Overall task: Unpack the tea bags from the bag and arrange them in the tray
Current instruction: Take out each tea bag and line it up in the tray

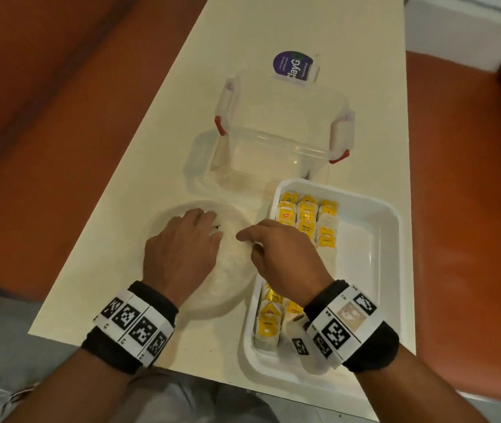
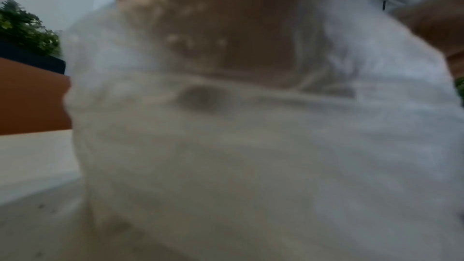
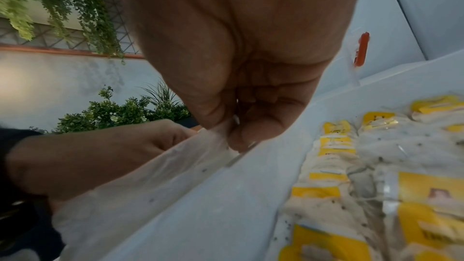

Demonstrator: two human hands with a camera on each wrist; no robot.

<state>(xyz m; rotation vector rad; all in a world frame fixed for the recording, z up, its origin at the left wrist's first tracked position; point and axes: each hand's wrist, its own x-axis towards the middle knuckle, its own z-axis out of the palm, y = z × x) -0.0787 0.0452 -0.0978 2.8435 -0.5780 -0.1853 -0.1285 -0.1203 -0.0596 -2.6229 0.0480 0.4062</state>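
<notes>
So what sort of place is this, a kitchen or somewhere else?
Probably not a kitchen: more likely a lounge or cafe-style seating corner. A narrow cream table stands between orange upholstered seats, and the right wrist view shows hanging greenery and potted plants along a pale wall.

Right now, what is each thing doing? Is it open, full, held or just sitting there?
Plastic bag: on the table, flattened, held by both hands.
Left hand: resting on the bag, grips it.
Right hand: fingers pinch the bag's edge.
Tray: partly filled, right side bare.
Tea bags: in rows along the tray's left side.
Clear box: lid off, nothing visible inside.
</notes>
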